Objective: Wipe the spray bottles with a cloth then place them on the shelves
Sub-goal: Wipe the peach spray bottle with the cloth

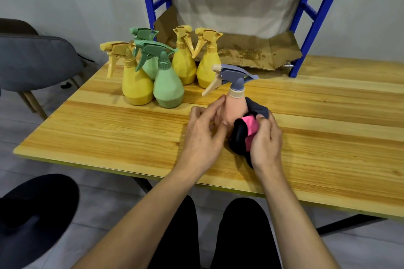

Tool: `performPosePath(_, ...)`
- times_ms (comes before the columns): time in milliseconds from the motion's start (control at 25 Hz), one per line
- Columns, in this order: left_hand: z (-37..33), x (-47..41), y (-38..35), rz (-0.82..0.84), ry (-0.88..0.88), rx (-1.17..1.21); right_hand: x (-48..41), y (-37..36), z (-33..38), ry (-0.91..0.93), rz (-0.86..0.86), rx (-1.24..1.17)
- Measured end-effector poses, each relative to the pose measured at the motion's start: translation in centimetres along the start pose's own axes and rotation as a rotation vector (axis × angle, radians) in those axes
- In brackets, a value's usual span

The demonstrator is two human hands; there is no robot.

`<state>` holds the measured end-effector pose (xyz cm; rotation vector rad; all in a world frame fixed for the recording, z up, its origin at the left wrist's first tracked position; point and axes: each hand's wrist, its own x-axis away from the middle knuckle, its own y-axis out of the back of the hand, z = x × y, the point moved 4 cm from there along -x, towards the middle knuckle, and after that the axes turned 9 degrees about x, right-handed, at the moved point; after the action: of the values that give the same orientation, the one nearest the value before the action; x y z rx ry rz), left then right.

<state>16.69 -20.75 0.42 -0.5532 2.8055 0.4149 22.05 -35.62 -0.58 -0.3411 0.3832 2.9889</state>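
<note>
Six spray bottles are shown at a wooden table [109,133]. One, a peach bottle [235,106] with a grey-blue trigger head, is held upright with a slight tilt. It is grasped by the left grip [203,135], whose fingers and thumb are curled round its body from the left. The right grip [265,140] is clenched on a dark cloth [238,138] bearing a pink patch. The cloth is pressed against the right side of the same bottle, so the two grips lie on opposite sides of it, close together. The bottle's base is hidden by grips and cloth; contact with the table cannot be told. Its nozzle is pointed to the left.

The other five stand in a tight cluster toward the far left of the table: three yellow bottles [136,85] and two green bottles [168,89]. The rightmost yellow one is seen just behind the held bottle's nozzle.

At the far side a blue shelf frame [295,67] is set, with cardboard [251,50] lying on its lowest level. Bare wood is left to the right of the grips, and to their left between the cluster and the near edge. A grey chair [37,61] is placed beyond the left edge.
</note>
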Motion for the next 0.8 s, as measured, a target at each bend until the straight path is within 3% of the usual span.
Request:
performPosePath(80,0.0,-0.4,0.2,0.0,0.006,-0.014,-0.4,0.1,0.4,0.01,-0.003,-0.026)
performPosePath(280,-0.1,-0.4,0.3,-0.009,-0.022,-0.015,-2.9,-0.8,3.4,-0.035,0.175,-0.101)
performPosePath(520,0.0,0.0,0.5,0.012,-0.004,-0.066,-1.5,-0.9,1.9,-0.108,0.203,-0.107)
performPosePath(800,-0.1,-0.1,-0.1,0.096,0.006,-0.012,-1.3,-1.0,3.6,-0.006,0.179,-0.179)
